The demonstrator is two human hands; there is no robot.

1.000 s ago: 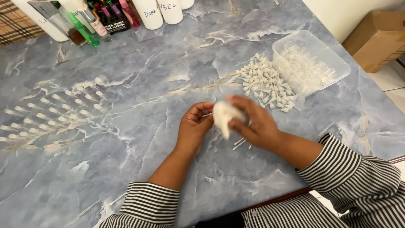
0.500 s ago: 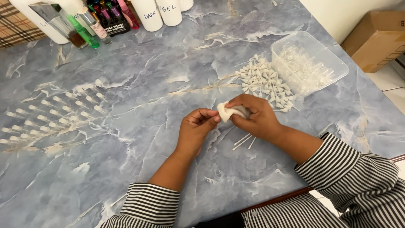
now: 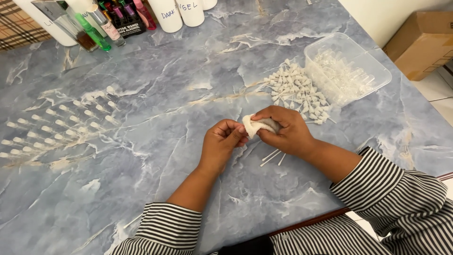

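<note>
Both hands meet just above the middle of the blue marbled desk (image 3: 141, 189). The right hand (image 3: 288, 132) is curled around a small wad of white cloth (image 3: 257, 125), and the left hand (image 3: 222, 144) pinches the wad's left edge between thumb and fingertips. A few thin white sticks (image 3: 272, 157) lie on the desk just below the right hand. Farther right sits a heap of small white caps (image 3: 297, 89) beside a clear plastic tray (image 3: 377, 71). Rows of small vials (image 3: 56, 125) stand at the left, bottles (image 3: 108, 23) at the far edge.

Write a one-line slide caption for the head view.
Both hands, left hand and right hand, pinch a white cloth over a marble table.
</note>
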